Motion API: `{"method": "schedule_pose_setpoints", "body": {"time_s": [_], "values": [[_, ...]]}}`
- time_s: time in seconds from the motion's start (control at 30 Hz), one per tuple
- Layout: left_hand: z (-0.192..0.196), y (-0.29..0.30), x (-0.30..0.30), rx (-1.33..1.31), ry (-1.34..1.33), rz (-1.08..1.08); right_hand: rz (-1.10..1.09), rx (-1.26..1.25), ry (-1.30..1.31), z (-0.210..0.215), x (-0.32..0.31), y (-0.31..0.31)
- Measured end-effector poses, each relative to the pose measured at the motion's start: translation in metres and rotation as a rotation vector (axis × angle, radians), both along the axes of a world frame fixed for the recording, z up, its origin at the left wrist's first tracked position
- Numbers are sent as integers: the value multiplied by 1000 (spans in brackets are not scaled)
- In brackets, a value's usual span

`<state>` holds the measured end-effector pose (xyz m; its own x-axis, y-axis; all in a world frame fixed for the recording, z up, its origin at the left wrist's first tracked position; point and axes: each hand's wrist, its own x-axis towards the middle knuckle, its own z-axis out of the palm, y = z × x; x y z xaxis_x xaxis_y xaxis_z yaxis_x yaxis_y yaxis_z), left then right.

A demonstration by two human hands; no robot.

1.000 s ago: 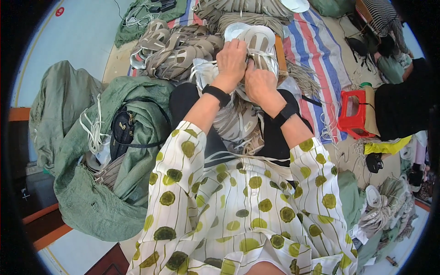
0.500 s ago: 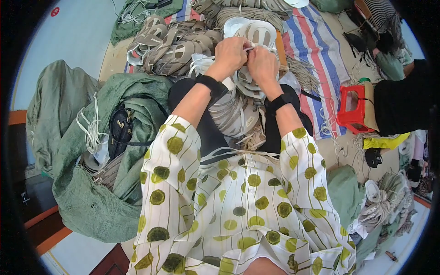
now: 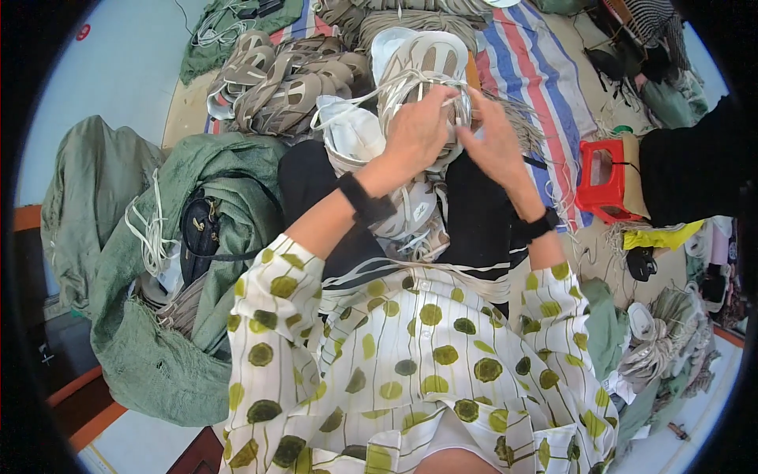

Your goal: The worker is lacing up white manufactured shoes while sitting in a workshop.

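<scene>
A bundle of stacked beige and white shoe uppers [image 3: 430, 55] stands between my knees, its laces [image 3: 412, 77] drawn across the top. My left hand [image 3: 420, 133] lies on the near side of the stack, fingers curled against the uppers; its fingertips are partly hidden. Beside the right edge of the stack is my right hand [image 3: 496, 146], open, thumb and forefinger apart, nothing between them. A white-lined upper [image 3: 353, 133] leans left of the left hand. More shoe uppers [image 3: 410, 209] lie below the hands, between my dark-clad legs.
Piled shoe uppers [image 3: 296, 83] lie at the far left, on a striped sheet [image 3: 545, 79]. A green sack [image 3: 158, 347] holding a black bag [image 3: 200, 229] stands to my left. A red stool [image 3: 604, 178] is at the right, next to a person's dark-clothed leg [image 3: 687, 174].
My hands were together at the lace on top of the stack. Now they are apart and lower, the right one opened and off the lace. The white-lined upper shows more.
</scene>
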<state>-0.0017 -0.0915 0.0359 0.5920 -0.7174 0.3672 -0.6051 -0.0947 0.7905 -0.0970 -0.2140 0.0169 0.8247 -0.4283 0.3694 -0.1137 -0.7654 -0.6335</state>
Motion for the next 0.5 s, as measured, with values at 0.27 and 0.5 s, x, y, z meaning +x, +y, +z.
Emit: {"method": "schedule_pose_setpoints", "body": {"time_s": [0.27,0.5], "values": [[-14,-10,2,422,-295,128,-45,-275,199,-8,37,-2],[-17,-14,-2,472,-394,68,-249,12,176,-16,61,-22]]}}
